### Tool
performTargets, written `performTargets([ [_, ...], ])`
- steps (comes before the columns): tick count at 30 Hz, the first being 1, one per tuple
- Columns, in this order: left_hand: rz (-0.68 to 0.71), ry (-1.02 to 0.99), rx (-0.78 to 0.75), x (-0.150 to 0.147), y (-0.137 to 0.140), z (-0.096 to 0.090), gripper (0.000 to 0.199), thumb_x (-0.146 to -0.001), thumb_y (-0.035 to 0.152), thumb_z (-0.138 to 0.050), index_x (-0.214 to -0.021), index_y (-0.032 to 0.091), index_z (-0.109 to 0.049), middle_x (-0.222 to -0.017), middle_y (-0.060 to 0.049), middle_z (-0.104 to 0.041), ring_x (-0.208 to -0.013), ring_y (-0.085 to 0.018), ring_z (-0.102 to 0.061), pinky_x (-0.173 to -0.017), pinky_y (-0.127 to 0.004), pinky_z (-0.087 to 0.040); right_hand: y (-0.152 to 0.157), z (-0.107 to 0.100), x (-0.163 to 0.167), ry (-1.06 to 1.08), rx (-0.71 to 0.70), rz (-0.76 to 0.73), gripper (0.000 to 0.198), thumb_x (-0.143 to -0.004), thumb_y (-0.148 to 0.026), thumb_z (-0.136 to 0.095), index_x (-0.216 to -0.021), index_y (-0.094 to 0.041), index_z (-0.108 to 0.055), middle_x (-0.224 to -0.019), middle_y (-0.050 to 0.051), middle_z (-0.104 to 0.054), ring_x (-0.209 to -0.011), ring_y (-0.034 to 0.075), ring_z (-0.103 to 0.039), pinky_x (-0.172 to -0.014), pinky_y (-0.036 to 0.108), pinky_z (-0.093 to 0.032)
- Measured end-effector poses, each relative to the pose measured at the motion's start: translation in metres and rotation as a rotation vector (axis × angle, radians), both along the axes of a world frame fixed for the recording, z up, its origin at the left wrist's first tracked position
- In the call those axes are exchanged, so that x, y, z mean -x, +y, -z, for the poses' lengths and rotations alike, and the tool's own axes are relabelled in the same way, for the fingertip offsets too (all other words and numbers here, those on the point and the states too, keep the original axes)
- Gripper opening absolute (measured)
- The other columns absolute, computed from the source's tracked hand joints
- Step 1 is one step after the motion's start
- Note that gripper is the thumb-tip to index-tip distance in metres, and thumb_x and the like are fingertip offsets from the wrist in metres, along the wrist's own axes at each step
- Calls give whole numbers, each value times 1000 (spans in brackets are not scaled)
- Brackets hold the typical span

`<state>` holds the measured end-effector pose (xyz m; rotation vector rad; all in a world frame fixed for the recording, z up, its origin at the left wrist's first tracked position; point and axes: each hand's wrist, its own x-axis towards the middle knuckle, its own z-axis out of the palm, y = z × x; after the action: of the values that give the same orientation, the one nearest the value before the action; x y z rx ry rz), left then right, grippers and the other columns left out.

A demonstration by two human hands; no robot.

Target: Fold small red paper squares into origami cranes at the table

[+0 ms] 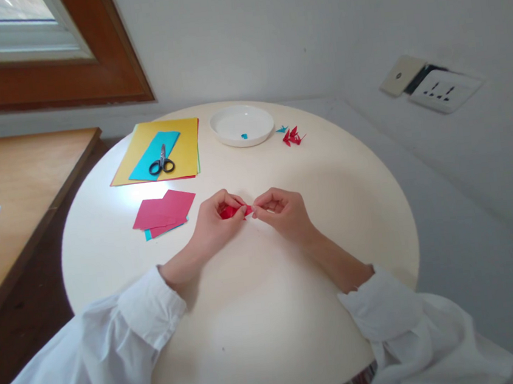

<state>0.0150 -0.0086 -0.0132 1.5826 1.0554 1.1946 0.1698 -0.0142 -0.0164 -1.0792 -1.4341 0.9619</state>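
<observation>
Between my two hands is a small folded piece of red paper (228, 212), held just above the middle of the round table. My left hand (217, 220) pinches its left part, with the fingers covering much of it. At its right tip, the thumb and fingers of my right hand (284, 212) are closed on the paper. Left of my hands lie several red paper squares (163, 211), overlapping, with a bit of blue paper (148, 234) showing beneath. Beyond my right hand rest small red folded paper cranes (293, 136) and a blue one (282, 129).
The white round table (270, 325) carries a white dish (232, 134) at the back, with a tiny blue piece (244, 136) in it. Scissors (162, 164) lie on blue paper (146, 162) over yellow sheets (190, 144). A wooden desk (29, 173) stands left; walls adjoin behind and right.
</observation>
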Motion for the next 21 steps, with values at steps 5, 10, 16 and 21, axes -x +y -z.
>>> performTargets([
  [5, -15, 60, -23, 1, -1, 0, 11, -69, 12, -59, -69, 18, -50, -69, 0, -60, -63, -12, -57, -58, -24, -44, 0, -1, 0, -12, 14, 13, 10, -61, -23, -68, -58, -18, -60, -59, 0, -63, -56, 12, -58, -56, 26, -48],
  [10, -18, 53, -22, 1, 0, 1, 14, -70, 10, -58, -74, 19, -49, -68, 2, -56, -62, -11, -55, -56, -23, -42, 0, -1, 0, -11, 26, 14, 10, -61, -22, -68, -58, -18, -59, -58, -1, -63, -55, 12, -57, -55, 26, -46],
  [16, 1, 36, -26, 0, 0, 2, 16, -71, 11, -58, -80, 20, -49, -69, 2, -56, -63, -11, -56, -56, -23, -43, 0, 0, 0, -2, 20, 1, 11, -61, -23, -69, -59, -18, -59, -60, 0, -63, -57, 12, -58, -58, 27, -49],
  [21, -34, 14, 0, -1, -2, -3, 16, -69, 12, -59, -78, 20, -49, -65, 3, -55, -60, -10, -54, -54, -22, -42, 1, 3, -1, 50, 26, -43, 19, -63, -31, -71, -65, -18, -58, -65, 0, -63, -63, 13, -61, -63, 28, -52],
])
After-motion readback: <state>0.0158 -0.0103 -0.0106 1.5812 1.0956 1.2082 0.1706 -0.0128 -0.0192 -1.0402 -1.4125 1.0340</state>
